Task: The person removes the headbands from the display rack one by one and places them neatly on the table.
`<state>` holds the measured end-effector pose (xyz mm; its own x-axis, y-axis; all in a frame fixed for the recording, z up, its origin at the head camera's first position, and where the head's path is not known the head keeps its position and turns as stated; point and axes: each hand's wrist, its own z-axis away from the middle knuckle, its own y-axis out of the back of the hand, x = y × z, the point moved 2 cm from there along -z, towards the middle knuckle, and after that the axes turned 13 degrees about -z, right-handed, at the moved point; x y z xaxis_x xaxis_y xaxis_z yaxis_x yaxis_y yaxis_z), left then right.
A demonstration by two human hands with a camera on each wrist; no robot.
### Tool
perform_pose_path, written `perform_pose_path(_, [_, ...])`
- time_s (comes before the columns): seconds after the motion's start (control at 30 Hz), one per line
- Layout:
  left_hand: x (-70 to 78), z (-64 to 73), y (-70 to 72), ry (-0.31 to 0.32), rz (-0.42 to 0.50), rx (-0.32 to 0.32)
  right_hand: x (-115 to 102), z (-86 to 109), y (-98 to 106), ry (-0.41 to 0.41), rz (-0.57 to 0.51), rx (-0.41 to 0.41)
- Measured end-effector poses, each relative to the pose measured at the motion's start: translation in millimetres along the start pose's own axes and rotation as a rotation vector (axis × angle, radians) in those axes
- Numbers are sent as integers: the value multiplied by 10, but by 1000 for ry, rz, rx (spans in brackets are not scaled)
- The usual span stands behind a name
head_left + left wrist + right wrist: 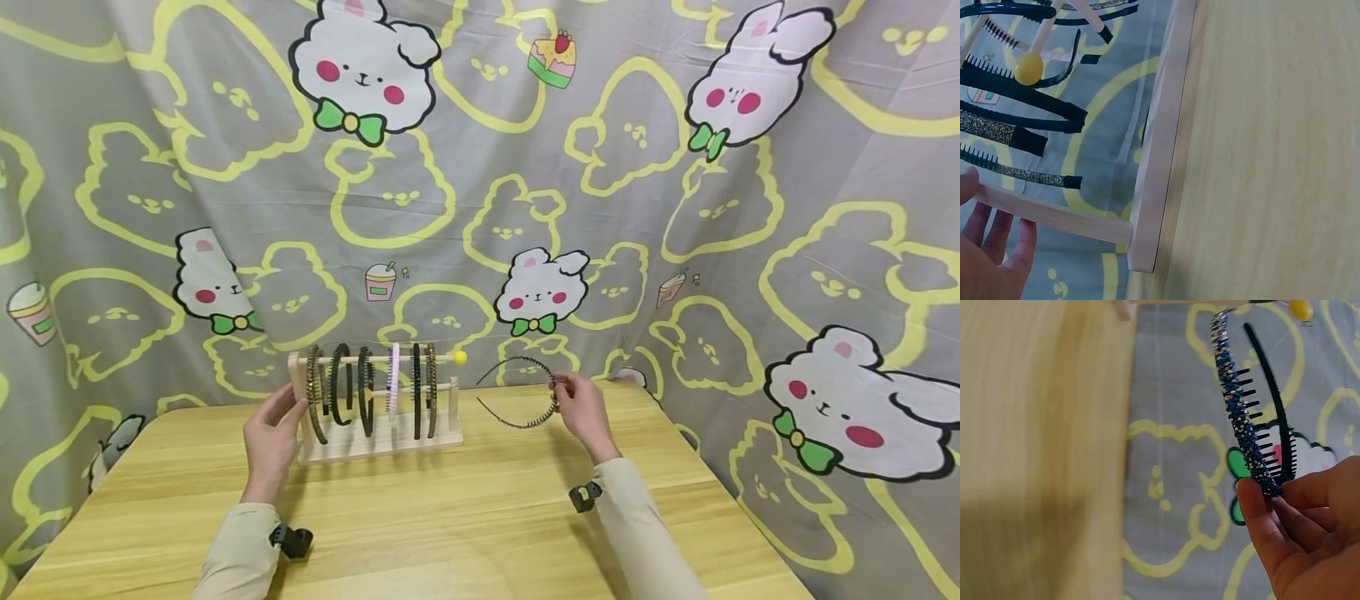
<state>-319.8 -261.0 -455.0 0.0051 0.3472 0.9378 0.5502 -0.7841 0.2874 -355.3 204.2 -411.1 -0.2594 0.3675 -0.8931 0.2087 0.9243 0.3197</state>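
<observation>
A pale wooden headband rack (378, 448) stands toward the left rear of the table. My left hand (272, 435) grips its left end post; in the left wrist view the thumb and fingers lie on opposite sides of that post (1060, 220). Several headbands hang along the rack's bars, mostly dark, with a pink toothed headband (394, 379) among them. Right of the rack, my right hand (585, 412) pinches a glittery blue-and-silver headband (1235, 403) at the middle of its curve. Its black comb teeth point inward, and its two ends face the rack, apart from it.
A yellow ball (460, 357) caps the right end of the rack's upper bar. The wood-grain table (450, 525) spreads in front of the rack. A grey patterned curtain (465, 167) hangs behind and at both sides. Each sleeve bears a small black wrist device (291, 541).
</observation>
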Motion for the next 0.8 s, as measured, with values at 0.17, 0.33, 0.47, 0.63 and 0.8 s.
perform_pose_path(0.17, [17, 9, -2, -3, 3, 7, 111, -24, -62, -52, 13, -41])
perform_pose_path(0.33, [30, 18, -4, -13, -4, 12, 198, -21, -122, -55, 29, -64])
perform_pose_path(0.47, [26, 15, -8, -13, 0, 14, 278, -31, -162, -33, 56, -76])
perform_pose_path(0.63, [18, 4, -12, -10, 12, 15, 338, -29, -203, -22, 120, -87])
perform_pose_path(0.8, [4, -13, -10, 10, 35, 22, 413, -23, -245, -38, 192, -121])
